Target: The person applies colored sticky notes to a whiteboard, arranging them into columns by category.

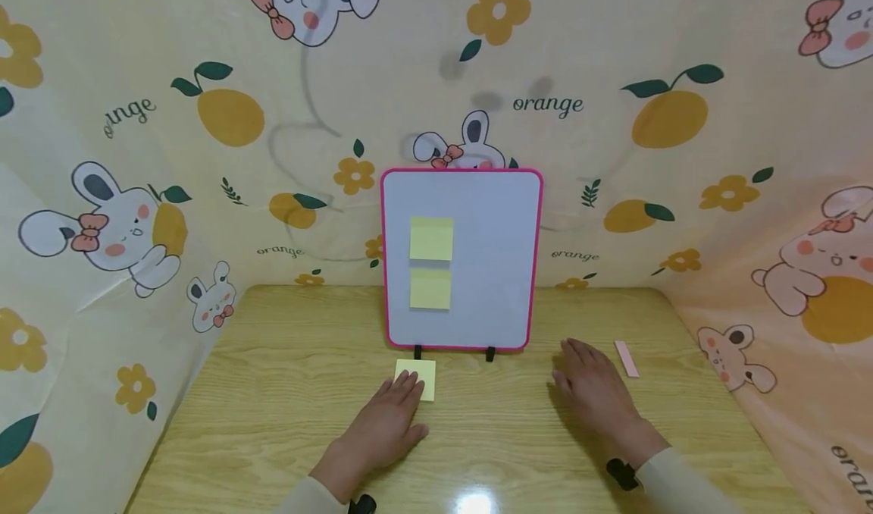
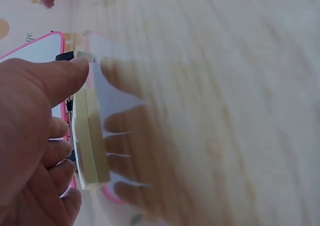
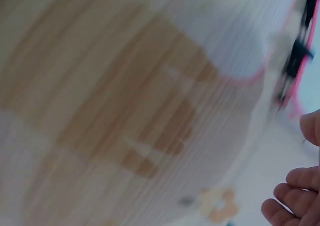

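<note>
My left hand [image 1: 385, 423] lies with fairly straight fingers over a pad of yellow sticky notes [image 1: 428, 385] on the table. From the side, in the left wrist view, the pad [image 2: 91, 146] looks thick, with the fingers along it. Just behind stands a small whiteboard [image 1: 491, 264] with a pink frame. Two yellow sticky notes, an upper one [image 1: 431, 239] and a lower one [image 1: 430, 289], are stuck on its left half. My right hand [image 1: 596, 389] is relaxed above the table, right of the board, holding nothing. Beside it lies a thin pink strip [image 1: 627, 359].
Black feet [image 1: 490, 354] hold the whiteboard upright on the wooden table [image 1: 286, 393]. A patterned cloth [image 1: 580, 36] with rabbits and oranges encloses the back and both sides.
</note>
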A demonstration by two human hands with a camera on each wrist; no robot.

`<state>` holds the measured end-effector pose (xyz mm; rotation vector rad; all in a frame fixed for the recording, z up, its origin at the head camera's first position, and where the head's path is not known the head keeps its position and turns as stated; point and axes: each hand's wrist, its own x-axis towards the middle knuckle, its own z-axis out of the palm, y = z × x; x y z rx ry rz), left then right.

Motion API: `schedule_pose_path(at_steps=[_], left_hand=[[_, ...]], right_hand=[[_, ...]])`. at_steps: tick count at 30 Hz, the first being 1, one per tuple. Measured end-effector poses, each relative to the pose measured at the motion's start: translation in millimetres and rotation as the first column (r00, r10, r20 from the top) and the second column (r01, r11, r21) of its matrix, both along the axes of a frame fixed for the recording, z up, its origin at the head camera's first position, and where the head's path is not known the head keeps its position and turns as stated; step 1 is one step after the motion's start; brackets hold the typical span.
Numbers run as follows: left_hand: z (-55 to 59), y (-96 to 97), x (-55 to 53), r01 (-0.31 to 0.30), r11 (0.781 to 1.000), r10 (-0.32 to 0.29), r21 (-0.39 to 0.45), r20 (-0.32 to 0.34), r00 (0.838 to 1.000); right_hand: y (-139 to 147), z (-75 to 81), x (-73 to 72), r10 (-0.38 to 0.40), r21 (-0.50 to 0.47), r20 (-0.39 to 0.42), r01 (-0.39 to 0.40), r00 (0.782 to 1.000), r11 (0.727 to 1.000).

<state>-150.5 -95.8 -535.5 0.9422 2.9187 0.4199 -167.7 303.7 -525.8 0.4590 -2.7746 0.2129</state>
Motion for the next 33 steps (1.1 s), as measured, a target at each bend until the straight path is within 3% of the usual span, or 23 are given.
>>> schedule_pose_path(at_steps=[5,11,19,33], left_hand=[[0.0,2.8,-2.7,-0.003,1.0,0.003,-0.001,0.013,1.0],[-2.0,5.1,-6.5,-0.014,1.0,0.014,-0.007,0.033,0.999],[-5.2,7.1,-8.7,-0.009,1.0,0.01,-0.025,0.033,0.999],[-2.4,9.7,-8.8,-0.008,1.0,0.009,-0.03,0.044,0.999]], right_hand=[[40.7,-0.5,3.7,-0.088,0.033,0.06,0.086,0.994,0.996],[68.2,-0.7,7.6,-0.185,0.066,0.211,0.175,0.96,0.982],[85.3,-4.6,12.8,-0.21,0.076,0.281,0.197,0.936,0.978],[85.2,-9.8,15.8,-0.207,0.044,0.306,0.203,0.929,0.978]])
